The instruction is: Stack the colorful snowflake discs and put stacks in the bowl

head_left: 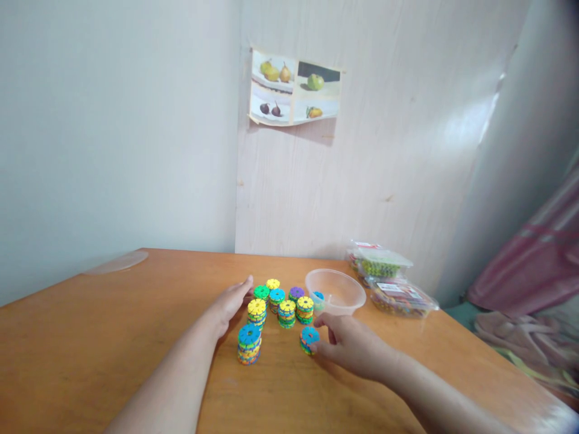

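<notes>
Several stacks of colourful notched plastic discs stand close together on the wooden table. Beside their left edge rests my left hand (232,304), fingers stretched out and pointing forward, nearest the green-topped stack (261,293) and a yellow-topped stack (256,313). A taller blue-topped stack (249,345) stands nearer me. My right hand (348,345) is at a short blue-topped stack (309,339) on the right, its thumb and index finger apart at the stack's right side. Whether the fingertips touch it I cannot tell. Another yellow-topped stack (304,309) and a purple-topped stack (297,293) sit behind.
Behind my right hand stands a translucent plastic bowl (357,296), with a blue disc beside its left wall. Clear lidded boxes (400,298) are piled at the back right. A translucent lid (120,263) lies at the far left edge. Fruit pictures (295,90) hang on the wall.
</notes>
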